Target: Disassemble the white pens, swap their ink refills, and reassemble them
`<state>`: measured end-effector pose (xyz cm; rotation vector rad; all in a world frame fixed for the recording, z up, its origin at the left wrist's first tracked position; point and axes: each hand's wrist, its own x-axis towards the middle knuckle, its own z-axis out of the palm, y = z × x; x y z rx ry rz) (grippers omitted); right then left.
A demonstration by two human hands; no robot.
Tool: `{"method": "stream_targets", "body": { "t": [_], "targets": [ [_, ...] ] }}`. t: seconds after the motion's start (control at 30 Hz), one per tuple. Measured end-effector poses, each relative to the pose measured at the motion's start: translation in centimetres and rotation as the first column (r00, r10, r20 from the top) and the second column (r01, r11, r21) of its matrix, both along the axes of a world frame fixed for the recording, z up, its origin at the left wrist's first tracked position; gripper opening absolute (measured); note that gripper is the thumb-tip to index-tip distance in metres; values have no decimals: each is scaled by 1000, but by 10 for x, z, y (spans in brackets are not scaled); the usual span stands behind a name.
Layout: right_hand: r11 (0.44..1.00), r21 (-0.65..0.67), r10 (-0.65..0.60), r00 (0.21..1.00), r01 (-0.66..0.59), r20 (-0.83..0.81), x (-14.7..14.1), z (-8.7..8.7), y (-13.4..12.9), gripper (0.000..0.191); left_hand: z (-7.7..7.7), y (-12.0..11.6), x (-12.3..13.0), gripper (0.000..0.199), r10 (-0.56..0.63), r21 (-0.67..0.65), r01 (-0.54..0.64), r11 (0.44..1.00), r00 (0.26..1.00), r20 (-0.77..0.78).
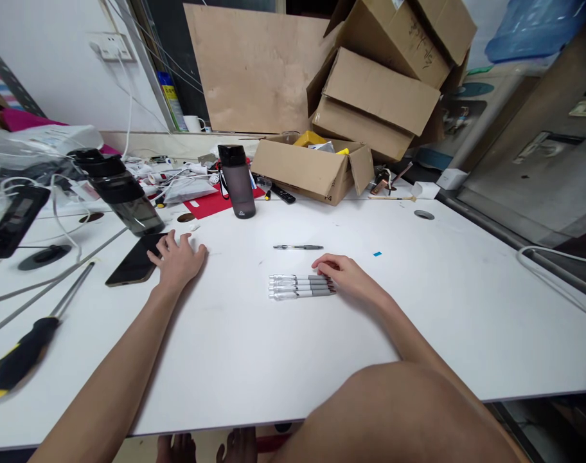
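Observation:
A row of several white pens [300,287] with clear ends and grey grips lies side by side on the white desk. My right hand [344,271] is at their right ends, its fingers curled together over the tip of the farthest pen; the fingertips are partly hidden. Behind the row, a single dark-gripped clear pen [299,247] lies by itself. To the left, my left hand [180,260] rests with spread fingers, holding nothing, and overlaps the right edge of a black phone [133,262].
A yellow-black screwdriver [27,350] lies at the left, near a tilted dark bottle [122,193]. An upright grey bottle [238,182] and an open cardboard box [302,168] stand behind the pens. A small blue scrap [377,253] lies to the right.

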<state>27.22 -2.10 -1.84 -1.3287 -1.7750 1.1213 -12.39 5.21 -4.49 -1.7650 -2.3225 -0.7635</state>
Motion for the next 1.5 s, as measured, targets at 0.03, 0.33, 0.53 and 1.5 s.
{"method": "stream_targets", "body": {
  "t": [0.03,0.33,0.53,1.5],
  "targets": [
    [1000,2,-1,1000,1,0,0,0,0,27,0,0,1,57,-2,4,2,1000,1000,-9],
    [999,35,-18,1000,18,14,1,-4,4,25,7,-2,30,53,-252,-2,252,968,968,3],
    [994,80,-79,996,76,41,3,-6,7,23,18,-17,70,41,-548,2,566,825,798,249],
    [961,96,-276,939,261,208,-6,-5,5,46,13,-31,113,57,-483,-30,724,689,490,726]
  ]
}}
